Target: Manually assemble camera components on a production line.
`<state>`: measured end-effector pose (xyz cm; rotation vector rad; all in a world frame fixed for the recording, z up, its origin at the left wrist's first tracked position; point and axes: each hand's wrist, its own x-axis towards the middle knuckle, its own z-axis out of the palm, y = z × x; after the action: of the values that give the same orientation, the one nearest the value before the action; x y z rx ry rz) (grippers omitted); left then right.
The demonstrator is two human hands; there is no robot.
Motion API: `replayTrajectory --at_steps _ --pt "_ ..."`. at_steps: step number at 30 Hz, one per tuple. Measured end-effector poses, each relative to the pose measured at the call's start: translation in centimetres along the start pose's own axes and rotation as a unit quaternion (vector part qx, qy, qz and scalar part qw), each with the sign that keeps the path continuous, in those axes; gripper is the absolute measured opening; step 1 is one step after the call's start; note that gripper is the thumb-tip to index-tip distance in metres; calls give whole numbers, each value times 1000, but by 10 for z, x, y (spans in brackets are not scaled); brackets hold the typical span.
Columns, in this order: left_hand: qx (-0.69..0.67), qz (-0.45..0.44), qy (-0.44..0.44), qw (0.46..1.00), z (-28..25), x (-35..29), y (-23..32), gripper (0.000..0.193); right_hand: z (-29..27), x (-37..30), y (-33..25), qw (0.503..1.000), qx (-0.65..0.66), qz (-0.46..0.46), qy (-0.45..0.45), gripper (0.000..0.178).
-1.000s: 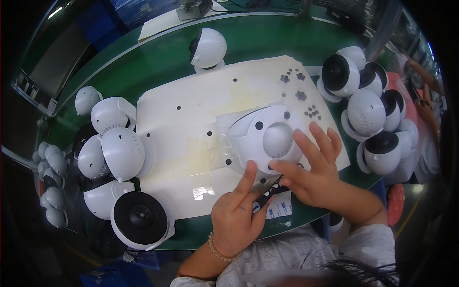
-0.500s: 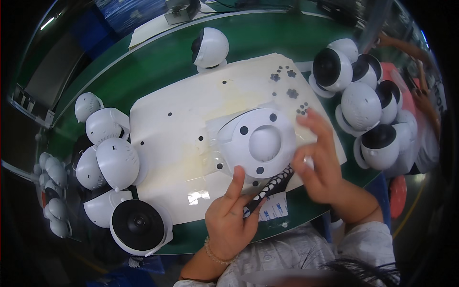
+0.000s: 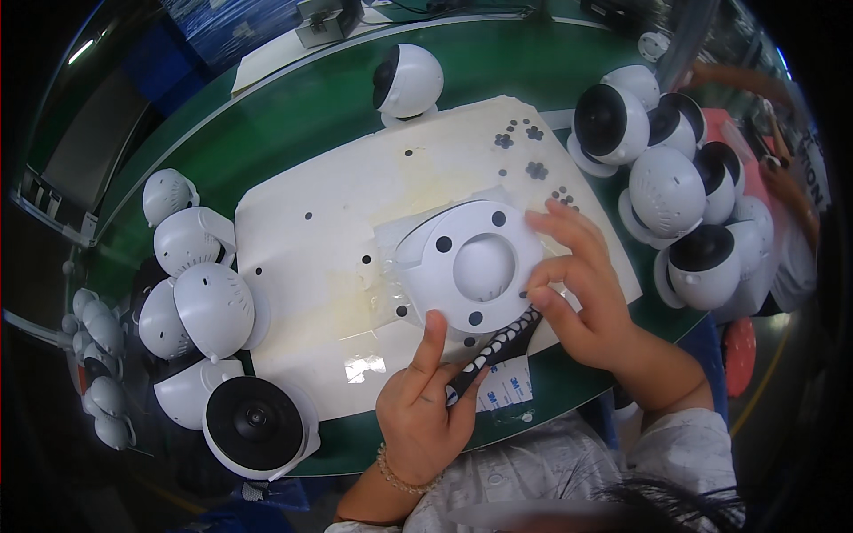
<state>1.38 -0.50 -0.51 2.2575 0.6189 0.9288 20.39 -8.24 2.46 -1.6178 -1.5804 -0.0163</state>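
Observation:
A white camera housing [image 3: 413, 271] lies with its round base [image 3: 455, 293] facing up. Black round pads [image 3: 475, 318] are stuck around the base's central recess. My left hand [image 3: 425, 417] is closed round a black strip with white circles [image 3: 489, 353], its index finger stretched against the base's near edge. At the base's right edge, my right hand [image 3: 586, 302] pinches a small black pad [image 3: 523, 295] between thumb and index finger, touching the base. The other right fingers extend past the rim. Part of the strip's lower end is hidden in my left hand.
A cream board [image 3: 311, 311] with scattered black dots covers the green table [image 3: 267, 115]. White ball-shaped cameras stand left [image 3: 213, 311], right [image 3: 666, 191] and at the back [image 3: 413, 80]. A blue-printed white sheet [image 3: 506, 386] lies near me. Another person's arm [image 3: 742, 84] shows far right.
My right hand has moved left to the base, and its thumb and index finger have come down on the right edge with a small black pad. My left hand still holds the strip.

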Motion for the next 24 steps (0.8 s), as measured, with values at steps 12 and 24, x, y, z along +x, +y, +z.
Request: replayTrajectory --at_steps 12,24 --pt "-5 3 -6 1000 2 -4 -4 15 3 -8 0 990 58 80 102 34" --pt "-26 107 -54 992 -12 -5 -4 24 64 129 72 989 -102 -111 3 18"
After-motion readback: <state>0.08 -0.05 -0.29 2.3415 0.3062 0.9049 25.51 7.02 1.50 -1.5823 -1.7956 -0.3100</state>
